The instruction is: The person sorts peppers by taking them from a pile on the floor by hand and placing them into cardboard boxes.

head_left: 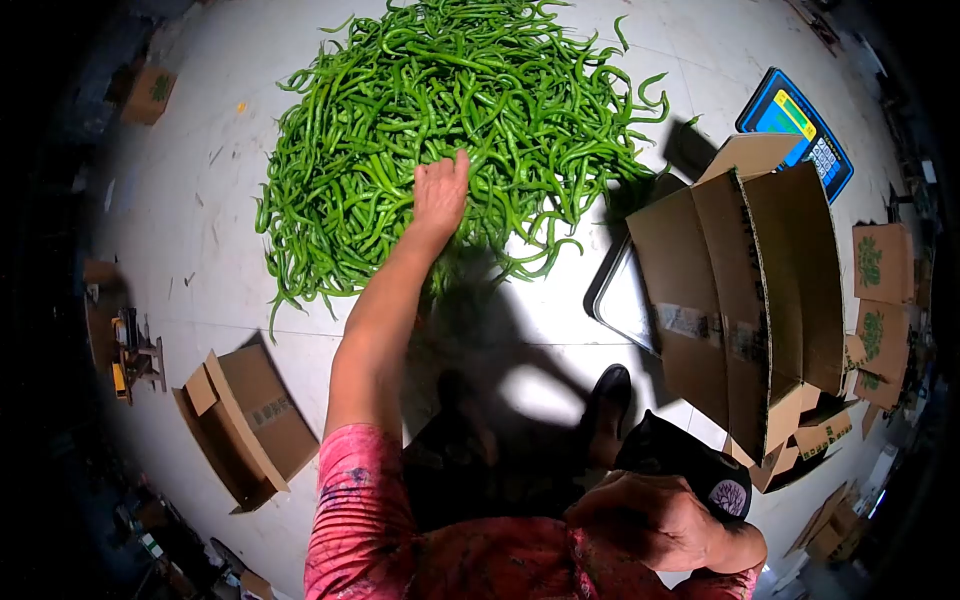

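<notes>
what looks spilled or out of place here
The green peppers lie heaped loose on the floor, with strays around the edges, so they look tipped out, perhaps on purpose. A small orange scrap lies apart to their left. I see no clear damage.

Your left hand (pixel 440 196) touched the heap of green peppers (pixel 520 120). Your right hand (pixel 655 520) was near your body, below an open cardboard box (pixel 690 290).

The long green pepper heap (pixel 450 110) is cropped above; lower right of it, a brown cardboard box (pixel 690 270) part-hides a silver tray (pixel 624 300).
</notes>
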A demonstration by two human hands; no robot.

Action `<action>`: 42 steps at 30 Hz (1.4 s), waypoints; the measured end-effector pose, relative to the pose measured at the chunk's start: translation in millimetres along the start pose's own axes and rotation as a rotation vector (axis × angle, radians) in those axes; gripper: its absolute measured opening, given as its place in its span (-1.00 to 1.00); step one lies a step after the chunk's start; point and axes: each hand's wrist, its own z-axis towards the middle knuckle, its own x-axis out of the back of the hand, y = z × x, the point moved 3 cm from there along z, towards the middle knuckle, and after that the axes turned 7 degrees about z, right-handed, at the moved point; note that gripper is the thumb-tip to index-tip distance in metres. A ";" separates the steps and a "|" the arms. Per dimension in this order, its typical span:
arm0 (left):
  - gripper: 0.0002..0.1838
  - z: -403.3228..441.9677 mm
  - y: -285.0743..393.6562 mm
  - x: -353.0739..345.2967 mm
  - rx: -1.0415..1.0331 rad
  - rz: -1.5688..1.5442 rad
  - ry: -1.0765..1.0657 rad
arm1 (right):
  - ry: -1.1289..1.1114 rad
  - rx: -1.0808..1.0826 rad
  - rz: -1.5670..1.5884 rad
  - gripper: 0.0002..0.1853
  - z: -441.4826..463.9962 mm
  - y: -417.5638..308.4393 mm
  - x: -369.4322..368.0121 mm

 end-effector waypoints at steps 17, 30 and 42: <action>-0.54 -17.7 14.6 15.7 0.162 -0.306 -0.076 | -0.063 0.033 0.105 -0.81 6.5 -8.5 -4.3; -0.52 -68.9 -42.8 202.7 0.677 -1.275 -0.064 | -0.172 0.182 -0.204 -0.76 22.3 -5.1 -22.1; -0.64 -107.4 18.1 334.4 0.729 -2.176 -0.015 | 0.053 0.104 0.247 -0.80 28.0 19.8 5.4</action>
